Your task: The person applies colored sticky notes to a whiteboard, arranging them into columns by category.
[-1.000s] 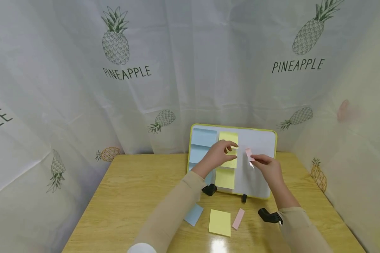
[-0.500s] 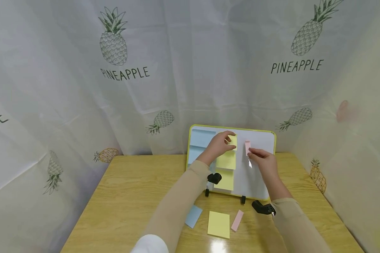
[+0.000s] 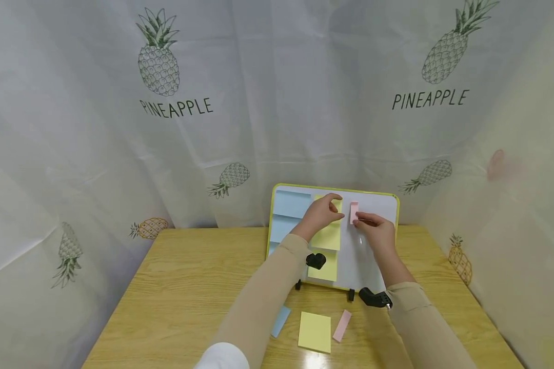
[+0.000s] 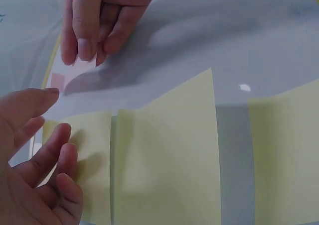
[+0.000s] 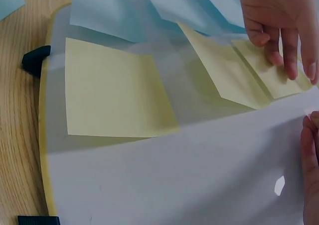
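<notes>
My right hand (image 3: 379, 233) pinches a narrow pink sticky note (image 3: 353, 211) by its lower part, close against the yellow-rimmed whiteboard (image 3: 367, 264). In the left wrist view the note's top end (image 4: 58, 80) lies at the board surface, while the right fingers cover its lower end. To the left of it, my left hand (image 3: 320, 214) hovers in front of the top yellow sticky note, thumb and fingers apart and loosely bent, holding nothing. A column of yellow sticky notes (image 3: 327, 237) runs down the board's middle. Left of these is a column of blue sticky notes (image 3: 292, 205), partly behind the left forearm.
On the wooden table (image 3: 189, 277) before the board lie a yellow note pad (image 3: 315, 332), a pink note pad (image 3: 342, 326) and a blue note pad (image 3: 280, 322), partly behind the left sleeve. Black feet (image 3: 351, 295) support the board. A pineapple-print curtain (image 3: 277, 102) hangs behind.
The right hand has carried the pink note up and left, and the note has straightened from tilted to upright at the board. The left hand has risen slightly. The view has shifted a little.
</notes>
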`<action>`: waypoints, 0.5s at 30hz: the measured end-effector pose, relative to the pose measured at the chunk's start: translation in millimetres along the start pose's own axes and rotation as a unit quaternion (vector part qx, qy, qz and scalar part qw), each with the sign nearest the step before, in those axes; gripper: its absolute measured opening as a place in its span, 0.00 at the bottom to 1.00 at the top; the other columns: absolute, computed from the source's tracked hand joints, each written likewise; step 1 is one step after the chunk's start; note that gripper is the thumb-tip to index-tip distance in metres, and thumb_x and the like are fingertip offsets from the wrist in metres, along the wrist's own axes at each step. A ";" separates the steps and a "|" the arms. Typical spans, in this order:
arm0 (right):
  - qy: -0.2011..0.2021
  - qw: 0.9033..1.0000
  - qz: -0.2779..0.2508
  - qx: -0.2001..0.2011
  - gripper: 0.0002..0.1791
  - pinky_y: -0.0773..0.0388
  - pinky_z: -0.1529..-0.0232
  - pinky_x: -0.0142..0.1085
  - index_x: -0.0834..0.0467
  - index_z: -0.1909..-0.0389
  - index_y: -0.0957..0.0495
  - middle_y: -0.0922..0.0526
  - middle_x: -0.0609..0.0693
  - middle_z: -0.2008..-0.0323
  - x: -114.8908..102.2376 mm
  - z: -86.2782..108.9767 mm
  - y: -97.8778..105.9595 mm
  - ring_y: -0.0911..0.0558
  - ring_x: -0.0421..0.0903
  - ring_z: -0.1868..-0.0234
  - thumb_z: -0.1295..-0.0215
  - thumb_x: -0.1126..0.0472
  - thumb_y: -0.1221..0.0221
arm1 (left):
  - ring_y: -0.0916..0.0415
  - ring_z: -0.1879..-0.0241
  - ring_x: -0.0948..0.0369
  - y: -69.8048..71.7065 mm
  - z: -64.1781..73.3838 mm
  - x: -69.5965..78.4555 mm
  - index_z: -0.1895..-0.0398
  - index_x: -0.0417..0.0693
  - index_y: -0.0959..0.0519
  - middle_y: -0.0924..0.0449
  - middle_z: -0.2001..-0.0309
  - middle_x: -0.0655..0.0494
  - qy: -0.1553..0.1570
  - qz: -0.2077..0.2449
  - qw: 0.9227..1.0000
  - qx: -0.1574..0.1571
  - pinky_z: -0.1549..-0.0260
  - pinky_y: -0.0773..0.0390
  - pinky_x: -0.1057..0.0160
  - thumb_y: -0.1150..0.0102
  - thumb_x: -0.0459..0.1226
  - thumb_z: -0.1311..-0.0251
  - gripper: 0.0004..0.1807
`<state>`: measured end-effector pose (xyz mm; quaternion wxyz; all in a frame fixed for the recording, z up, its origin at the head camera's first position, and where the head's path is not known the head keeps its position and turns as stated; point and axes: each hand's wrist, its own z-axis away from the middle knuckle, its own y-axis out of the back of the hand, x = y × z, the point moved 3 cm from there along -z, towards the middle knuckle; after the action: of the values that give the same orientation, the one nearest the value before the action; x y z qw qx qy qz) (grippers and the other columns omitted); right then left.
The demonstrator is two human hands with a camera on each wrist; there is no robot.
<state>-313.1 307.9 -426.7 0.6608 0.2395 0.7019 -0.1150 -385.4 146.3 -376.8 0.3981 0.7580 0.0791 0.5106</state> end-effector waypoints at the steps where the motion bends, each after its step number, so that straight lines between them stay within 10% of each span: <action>1: 0.001 1.000 0.005 0.000 0.20 0.23 0.60 0.24 0.63 0.49 0.17 0.15 0.43 0.60 0.3 -0.4 -0.1 0.19 0.34 0.62 0.42 0.61 0.30 | 0.27 0.71 0.64 -0.9 -0.7 0.6 0.38 0.55 0.26 0.24 0.68 0.62 0.000 -0.006 1.000 -0.002 0.71 0.27 0.66 0.32 0.41 0.40 0.26; 15: 0.014 0.999 0.031 -0.003 0.18 0.24 0.60 0.23 0.63 0.49 0.18 0.16 0.54 0.52 -0.7 -5.2 -3.9 0.21 0.34 0.61 0.40 0.63 0.32 | 0.32 0.75 0.65 -11.5 -13.6 2.8 0.41 0.54 0.22 0.26 0.73 0.61 -0.032 -0.044 0.998 -0.022 0.76 0.31 0.69 0.36 0.38 0.37 0.20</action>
<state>-319.6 306.9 -426.1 0.6548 0.2605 0.7039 -0.0891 -392.3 162.6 -380.5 0.4389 0.7607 0.0882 0.4701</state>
